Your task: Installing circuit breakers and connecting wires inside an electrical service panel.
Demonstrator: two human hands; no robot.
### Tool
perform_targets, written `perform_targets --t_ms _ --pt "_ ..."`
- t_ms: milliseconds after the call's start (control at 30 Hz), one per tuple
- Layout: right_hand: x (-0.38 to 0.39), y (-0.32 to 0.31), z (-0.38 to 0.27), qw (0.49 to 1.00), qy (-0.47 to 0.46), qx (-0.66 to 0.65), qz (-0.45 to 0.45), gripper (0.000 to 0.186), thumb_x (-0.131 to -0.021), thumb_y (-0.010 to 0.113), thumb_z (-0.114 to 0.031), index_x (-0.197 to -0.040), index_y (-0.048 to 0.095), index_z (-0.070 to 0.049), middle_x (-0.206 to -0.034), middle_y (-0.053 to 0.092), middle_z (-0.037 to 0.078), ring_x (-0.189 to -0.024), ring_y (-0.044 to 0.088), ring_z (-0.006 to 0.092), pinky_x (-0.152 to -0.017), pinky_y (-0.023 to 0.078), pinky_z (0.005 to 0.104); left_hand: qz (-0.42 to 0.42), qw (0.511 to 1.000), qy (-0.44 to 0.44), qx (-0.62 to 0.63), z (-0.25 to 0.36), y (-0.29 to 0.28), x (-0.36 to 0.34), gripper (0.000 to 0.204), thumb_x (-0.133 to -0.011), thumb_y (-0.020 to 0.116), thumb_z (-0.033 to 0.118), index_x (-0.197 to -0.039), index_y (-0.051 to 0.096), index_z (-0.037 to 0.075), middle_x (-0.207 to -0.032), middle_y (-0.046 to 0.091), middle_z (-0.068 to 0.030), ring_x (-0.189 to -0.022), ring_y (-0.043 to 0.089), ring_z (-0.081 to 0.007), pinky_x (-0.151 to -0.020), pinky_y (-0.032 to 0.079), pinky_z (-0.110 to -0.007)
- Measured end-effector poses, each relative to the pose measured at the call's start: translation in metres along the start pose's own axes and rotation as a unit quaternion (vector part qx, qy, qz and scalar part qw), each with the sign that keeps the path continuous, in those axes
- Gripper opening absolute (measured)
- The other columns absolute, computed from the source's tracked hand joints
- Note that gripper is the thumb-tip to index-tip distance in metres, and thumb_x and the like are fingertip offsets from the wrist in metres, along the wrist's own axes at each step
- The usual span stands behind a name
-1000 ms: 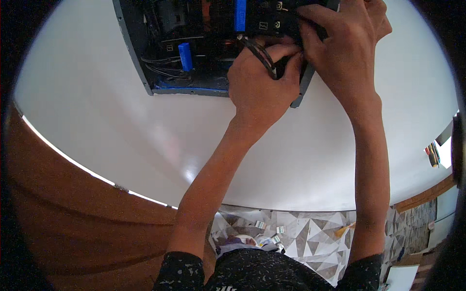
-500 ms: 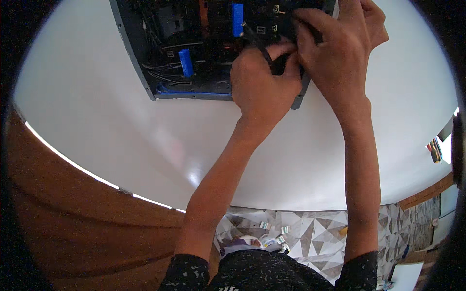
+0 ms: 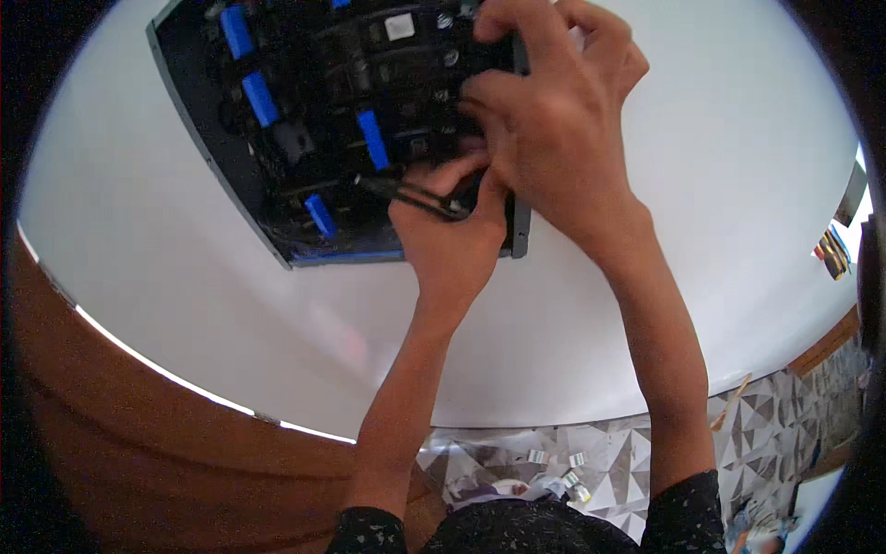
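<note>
A shallow black box [image 3: 214, 166] with a grey metal rim is crowded with dark parts and wires. My left hand [image 3: 454, 245] reaches over its near right corner, thumb and fingers closed on a thin black double strand [image 3: 406, 196] with a pale tip pointing left. Whether it is a cable or a tool I cannot tell. Beside it my right hand [image 3: 568, 134] bends over the right rim, fingers curled down among the parts; what its fingertips hold is hidden. Left of my left hand stand a blue block [image 3: 373, 140] and a smaller blue block [image 3: 320, 216].
The box lies on a glossy white table [image 3: 305, 369]. Further blue blocks [image 3: 259, 100] sit in the box's left part. Pens or tools [image 3: 833, 252] stand at the far right. Below are brown cloth [image 3: 175, 462] at left and a patterned floor [image 3: 609, 471] with small packets.
The box and both hands have shifted left and lower in view, so more of the box shows. The black strand has turned flatter in my left hand. My right hand stays at the right rim.
</note>
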State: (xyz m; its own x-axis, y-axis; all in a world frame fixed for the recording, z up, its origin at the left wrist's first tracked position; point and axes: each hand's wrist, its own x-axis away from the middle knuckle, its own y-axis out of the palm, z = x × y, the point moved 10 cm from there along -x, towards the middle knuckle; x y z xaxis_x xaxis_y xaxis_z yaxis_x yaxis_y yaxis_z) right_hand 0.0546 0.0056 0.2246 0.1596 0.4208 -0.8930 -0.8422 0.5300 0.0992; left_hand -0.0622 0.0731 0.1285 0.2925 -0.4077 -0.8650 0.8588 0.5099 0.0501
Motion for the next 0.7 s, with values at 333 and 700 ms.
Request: perform_targets --t_ms 333,700 --pt "0.033 0.015 0.022 0.986 0.099 0.086 -0.103 0.009 -0.06 0.075 -0.008 -0.065 0.067 -0.007 -0.13 0.058 -0.002 -0.115 0.043 0.0281 -0.096 0.028 0.0418 0.009 0.999 0.013 -0.041 0.009 0.0 0.001 0.012 -0.083 0.072 0.0 -0.094 0.071 -0.003 -0.094 0.071 -0.0102 -0.082 0.066 -0.0153 -0.075 0.052 -0.027" --pt "0.018 0.009 0.027 0.986 0.136 -0.047 -0.086 0.014 -0.071 0.076 -0.012 -0.068 0.069 0.0 -0.129 0.052 0.017 -0.116 0.039 0.0298 -0.094 0.028 0.0506 0.004 0.999 -0.047 0.023 -0.003 0.002 0.002 0.01 -0.082 0.071 -0.001 -0.092 0.071 -0.003 -0.092 0.071 -0.0104 -0.081 0.067 -0.0151 -0.072 0.053 -0.027"
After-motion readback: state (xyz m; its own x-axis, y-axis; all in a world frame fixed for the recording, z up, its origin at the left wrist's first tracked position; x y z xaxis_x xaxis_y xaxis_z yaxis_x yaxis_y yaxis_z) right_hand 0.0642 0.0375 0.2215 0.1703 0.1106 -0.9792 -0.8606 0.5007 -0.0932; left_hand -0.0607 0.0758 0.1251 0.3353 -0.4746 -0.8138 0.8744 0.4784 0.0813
